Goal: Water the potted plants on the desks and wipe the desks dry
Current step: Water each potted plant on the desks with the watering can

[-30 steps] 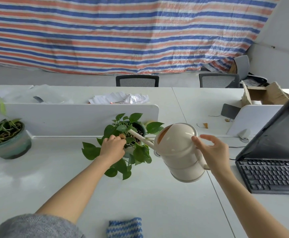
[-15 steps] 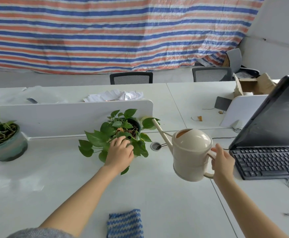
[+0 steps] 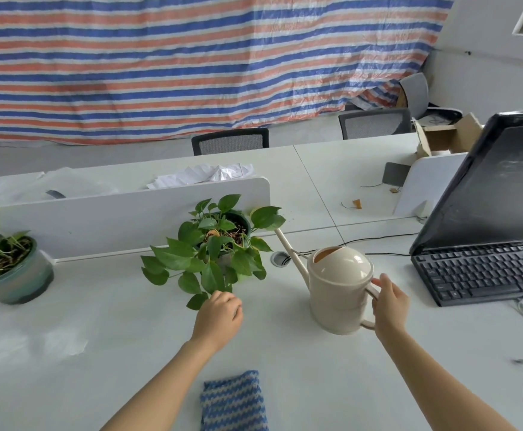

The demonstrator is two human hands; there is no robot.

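Two things are cut off: the knitted striped cloth [image 3: 233,402] at the bottom edge and a second potted plant [image 3: 8,269] at the left edge. The left hand [image 3: 218,318], loosely curled and empty with its fingertips hidden, sits just below the leaves of the centre plant [image 3: 220,244]. The right hand [image 3: 389,309] grips the handle of the smooth cream watering can [image 3: 338,284], centre right.

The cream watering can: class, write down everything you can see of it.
The cream plastic watering can is smooth and rounded, with a domed top whose opening shows an orange-brown inside. Its long thin spout slants up-left towards the leafy potted plant. It is upright, on or just above the white desk. The right hand grips its loop handle.
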